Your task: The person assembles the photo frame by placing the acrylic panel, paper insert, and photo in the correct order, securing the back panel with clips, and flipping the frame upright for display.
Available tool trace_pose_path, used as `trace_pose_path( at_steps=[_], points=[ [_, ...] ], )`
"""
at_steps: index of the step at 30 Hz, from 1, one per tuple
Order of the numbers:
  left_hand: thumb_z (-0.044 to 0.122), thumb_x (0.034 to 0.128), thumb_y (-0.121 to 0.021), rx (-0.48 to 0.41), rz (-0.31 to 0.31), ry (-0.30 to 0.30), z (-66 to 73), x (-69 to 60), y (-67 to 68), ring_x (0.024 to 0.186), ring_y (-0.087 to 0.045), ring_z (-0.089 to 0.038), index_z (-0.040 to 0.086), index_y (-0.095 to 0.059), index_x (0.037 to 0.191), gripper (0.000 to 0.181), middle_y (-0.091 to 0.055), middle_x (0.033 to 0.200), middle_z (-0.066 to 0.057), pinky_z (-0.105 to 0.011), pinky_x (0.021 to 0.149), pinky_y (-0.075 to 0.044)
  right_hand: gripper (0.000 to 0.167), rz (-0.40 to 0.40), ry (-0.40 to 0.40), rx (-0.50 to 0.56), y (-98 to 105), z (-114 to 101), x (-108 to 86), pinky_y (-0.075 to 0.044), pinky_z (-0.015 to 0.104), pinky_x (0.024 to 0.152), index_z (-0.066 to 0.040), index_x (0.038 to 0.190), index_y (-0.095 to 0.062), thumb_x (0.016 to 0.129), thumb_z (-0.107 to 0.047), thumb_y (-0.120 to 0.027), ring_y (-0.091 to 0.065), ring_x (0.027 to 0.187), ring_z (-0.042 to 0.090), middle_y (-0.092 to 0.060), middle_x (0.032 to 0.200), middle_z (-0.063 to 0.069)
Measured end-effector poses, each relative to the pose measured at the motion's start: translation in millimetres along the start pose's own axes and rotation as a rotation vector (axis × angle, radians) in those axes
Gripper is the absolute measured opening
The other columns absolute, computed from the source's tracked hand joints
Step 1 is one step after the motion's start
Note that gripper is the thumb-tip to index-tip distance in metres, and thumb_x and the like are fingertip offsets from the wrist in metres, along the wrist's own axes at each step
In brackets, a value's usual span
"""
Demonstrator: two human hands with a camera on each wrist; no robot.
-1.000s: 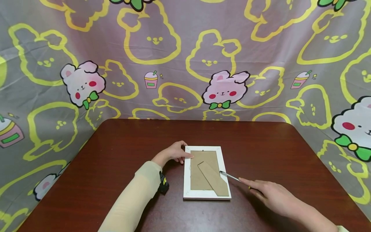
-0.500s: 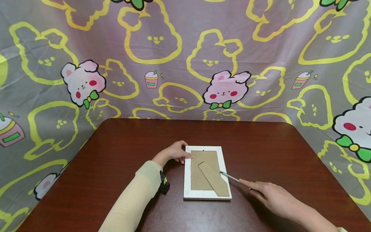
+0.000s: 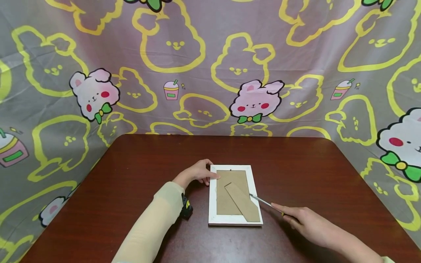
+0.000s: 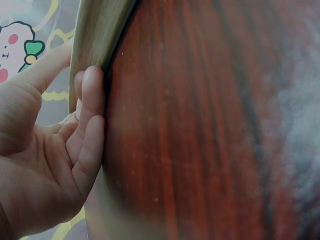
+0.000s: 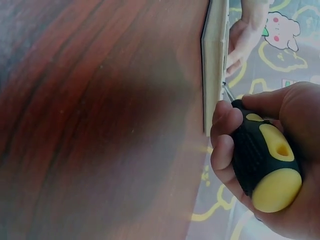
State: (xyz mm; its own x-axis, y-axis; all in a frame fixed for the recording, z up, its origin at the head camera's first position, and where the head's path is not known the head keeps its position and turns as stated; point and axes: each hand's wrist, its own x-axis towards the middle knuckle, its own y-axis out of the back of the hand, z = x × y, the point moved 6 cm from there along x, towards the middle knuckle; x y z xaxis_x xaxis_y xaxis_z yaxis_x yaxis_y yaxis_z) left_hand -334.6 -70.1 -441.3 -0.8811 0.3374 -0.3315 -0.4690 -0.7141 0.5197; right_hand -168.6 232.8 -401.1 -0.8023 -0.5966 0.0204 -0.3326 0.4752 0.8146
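Observation:
A white picture frame (image 3: 213,204) lies face down on the table, its brown backboard (image 3: 227,201) and slanted stand (image 3: 241,204) showing. My left hand (image 3: 198,171) grips the frame's upper left edge, thumb on the back. In the left wrist view, the fingers (image 4: 92,90) of that hand press against the frame's wooden side (image 4: 95,35). With my right hand (image 3: 304,219) I hold a screwdriver (image 3: 261,200). Its black and yellow handle (image 5: 265,150) sits in the curled fingers in the right wrist view. The tip touches or nearly touches the backboard's right edge, beside the stand.
The dark reddish-brown table (image 3: 158,153) has rounded far corners. A patterned cloth (image 3: 197,84) with cartoon bunnies hangs behind it and along both sides. A small black device (image 3: 186,209) is strapped at the left wrist.
The picture frame and both hands look almost still. The screwdriver tip stays at the backboard's right edge; any shift is very slight.

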Motion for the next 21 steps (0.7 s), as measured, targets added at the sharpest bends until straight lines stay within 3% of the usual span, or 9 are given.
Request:
trace_pose_path(
  at_steps=[6, 9, 12, 14, 16, 19, 21],
  points=[
    [0.03, 0.0847, -0.077, 0.002, -0.001, 0.001, 0.7, -0.9, 0.2, 0.053, -0.062, -0.018, 0.003, -0.044, 0.133, 0.064, -0.063, 0.065, -0.011, -0.031, 0.058, -0.05, 0.043, 0.002, -0.004, 0.028, -2, 1, -1.6, -0.038, 0.022, 0.054, -0.011, 0.143, -0.05, 0.1, -0.01, -0.055, -0.034, 0.056, -0.003, -0.042, 0.071, -0.017],
    [0.03, 0.0845, -0.078, 0.006, 0.003, 0.003, 0.5, 0.0, 0.5, 0.054, -0.063, -0.018, 0.003, -0.045, 0.132, 0.064, -0.063, 0.066, -0.011, -0.031, 0.058, -0.051, 0.043, 0.001, -0.001, 0.032, -2, 1, -1.1, -0.038, 0.022, 0.053, -0.012, 0.143, -0.05, 0.1, -0.012, -0.055, -0.033, 0.055, -0.004, -0.039, 0.069, -0.018],
    [0.03, 0.0846, -0.078, 0.013, 0.005, 0.004, 1.5, 0.1, 0.4, 0.054, -0.062, -0.018, 0.003, -0.045, 0.132, 0.063, -0.063, 0.066, -0.011, -0.031, 0.058, -0.05, 0.043, 0.006, -0.003, 0.015, -1, 0, -0.3, -0.038, 0.022, 0.053, -0.012, 0.142, -0.051, 0.1, -0.013, -0.056, -0.03, 0.055, -0.003, -0.047, 0.076, -0.017],
    [0.03, 0.0848, -0.077, 0.015, 0.004, 0.004, 2.4, -0.1, 0.1, 0.054, -0.062, -0.018, 0.003, -0.045, 0.131, 0.063, -0.063, 0.065, -0.011, -0.031, 0.058, -0.05, 0.043, 0.005, -0.008, -0.02, 1, -1, 0.7, -0.039, 0.022, 0.057, -0.013, 0.141, -0.052, 0.099, -0.013, -0.058, -0.036, 0.06, -0.004, -0.062, 0.09, -0.01],
    [0.03, 0.085, -0.077, 0.013, 0.0, 0.004, 2.8, -0.3, -0.6, 0.054, -0.062, -0.018, 0.002, -0.045, 0.131, 0.063, -0.063, 0.065, -0.011, -0.031, 0.058, -0.05, 0.043, 0.002, -0.009, -0.067, 2, -3, 1.6, -0.04, 0.023, 0.059, -0.014, 0.141, -0.054, 0.098, -0.013, -0.059, -0.042, 0.066, -0.003, -0.067, 0.105, -0.003],
    [0.029, 0.0849, -0.078, 0.009, 0.005, 0.005, 1.0, 0.8, -1.6, 0.053, -0.062, -0.018, 0.003, -0.045, 0.13, 0.062, -0.062, 0.065, -0.011, -0.031, 0.057, -0.05, 0.045, 0.01, 0.03, -0.153, 4, -8, 3.2, -0.043, 0.023, 0.063, -0.014, 0.139, -0.056, 0.095, -0.01, -0.062, -0.049, 0.073, 0.0, -0.069, 0.106, -0.004],
    [0.029, 0.0847, -0.078, 0.007, 0.008, 0.005, -0.3, 1.4, -2.2, 0.053, -0.063, -0.018, 0.003, -0.045, 0.13, 0.061, -0.062, 0.065, -0.011, -0.031, 0.057, -0.05, 0.046, 0.018, 0.051, -0.181, 6, -10, 4.0, -0.041, 0.023, 0.061, -0.014, 0.138, -0.057, 0.093, -0.007, -0.064, -0.047, 0.07, -0.001, -0.066, 0.095, -0.01]
  ],
)
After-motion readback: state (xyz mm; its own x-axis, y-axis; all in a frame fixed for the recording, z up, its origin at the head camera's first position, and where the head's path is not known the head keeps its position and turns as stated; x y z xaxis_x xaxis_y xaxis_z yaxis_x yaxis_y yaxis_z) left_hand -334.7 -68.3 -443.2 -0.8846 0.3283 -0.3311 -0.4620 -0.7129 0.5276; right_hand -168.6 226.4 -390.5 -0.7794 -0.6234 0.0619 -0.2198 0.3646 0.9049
